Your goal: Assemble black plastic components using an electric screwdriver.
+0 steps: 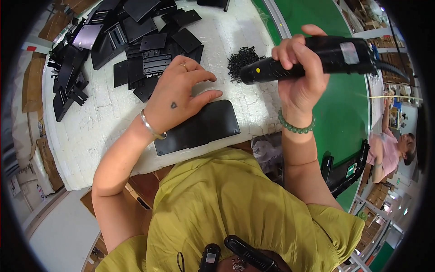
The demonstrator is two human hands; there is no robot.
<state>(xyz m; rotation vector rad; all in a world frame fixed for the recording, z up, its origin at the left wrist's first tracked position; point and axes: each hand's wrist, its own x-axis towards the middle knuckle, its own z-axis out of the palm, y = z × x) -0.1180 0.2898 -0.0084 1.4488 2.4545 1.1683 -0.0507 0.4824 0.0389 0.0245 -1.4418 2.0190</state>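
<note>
In my right hand [301, 68] is a black electric screwdriver [337, 55] with a yellow dot near its front end, its cable trailing off to the right. Its front end points left, beside a heap of small black screws [244, 56]; whether it touches them I cannot tell. My left hand [181, 90] hovers over a flat black plastic panel [204, 127] with rounded far corners, near the table's front edge. Its thumb stands apart from the bent fingers, and nothing shows between them. The hand and wrist hide the panel's far left part.
Black plastic plates and brackets [149, 41] lie piled at the far left of the white padded table [108, 118]. To the right runs a green surface [344, 122] with a long black part [351, 174] on it. A person [392, 149] in pink is farther right.
</note>
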